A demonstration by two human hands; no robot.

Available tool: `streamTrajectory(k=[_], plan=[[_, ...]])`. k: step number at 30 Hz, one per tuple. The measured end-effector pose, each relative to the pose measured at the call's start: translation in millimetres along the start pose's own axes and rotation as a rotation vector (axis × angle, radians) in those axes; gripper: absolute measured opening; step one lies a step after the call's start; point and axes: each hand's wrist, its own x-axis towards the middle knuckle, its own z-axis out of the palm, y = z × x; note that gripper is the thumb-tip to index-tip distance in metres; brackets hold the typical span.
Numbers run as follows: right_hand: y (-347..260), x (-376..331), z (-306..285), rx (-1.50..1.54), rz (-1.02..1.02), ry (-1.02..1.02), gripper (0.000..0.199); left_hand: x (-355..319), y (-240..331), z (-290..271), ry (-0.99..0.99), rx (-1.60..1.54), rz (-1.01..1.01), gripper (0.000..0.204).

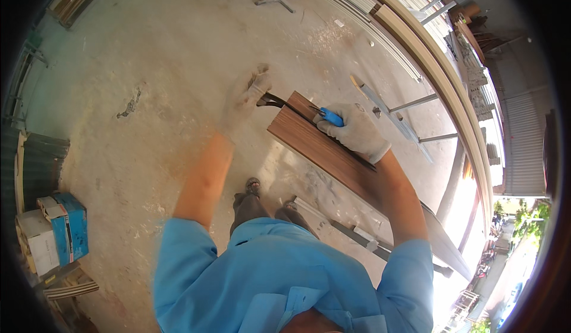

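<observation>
Head view: work on a wood-grain board (pixel 318 145), which slants from the centre of the field toward the lower right and passes beneath the right forearm. The gloved right hand (pixel 355 132) is closed around a blue-handled tool (pixel 331 117), its tip directed toward the left hand. A black strip (pixel 274 100) lies along the board, its free end projecting near the gloved left hand (pixel 252 89); that hand is blurred, and whether its fingers grip the strip cannot be told. Likely faults: the tool, if pushed too hard, could slip and score the brown face or strike the left glove; an uneven pull could stretch or twist the strip; a poorly supported board might tip under one-sided pressure, its support being hidden here. Containers: a blue box (pixel 71 229) and a white box (pixel 37 242) stand side by side at far left; their contents are not visible.
</observation>
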Motion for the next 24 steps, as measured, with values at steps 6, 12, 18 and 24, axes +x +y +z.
streamTrajectory(k=[6, 12, 18, 24], plan=[[1.3, -0.7, 6.1, -0.021, -0.004, 0.002, 0.025, -26.0, -24.4, 41.6, 0.236, -0.388, -0.019, 0.045], [0.7, 0.5, 7.5, -0.034, 0.028, -0.038, 0.03, -25.2, -29.0, 52.6, 0.237, -0.547, -0.069, 0.031], [-1.8, 10.3, 12.0, 0.045, -0.055, -0.022, 0.028, -27.1, -31.3, 48.1, 0.19, -0.553, -0.128, 0.028], [-17.4, 23.2, 9.5, 0.08, -0.025, -0.07, 0.023, -28.9, -24.0, 52.8, 0.224, -0.521, -0.096, 0.029]])
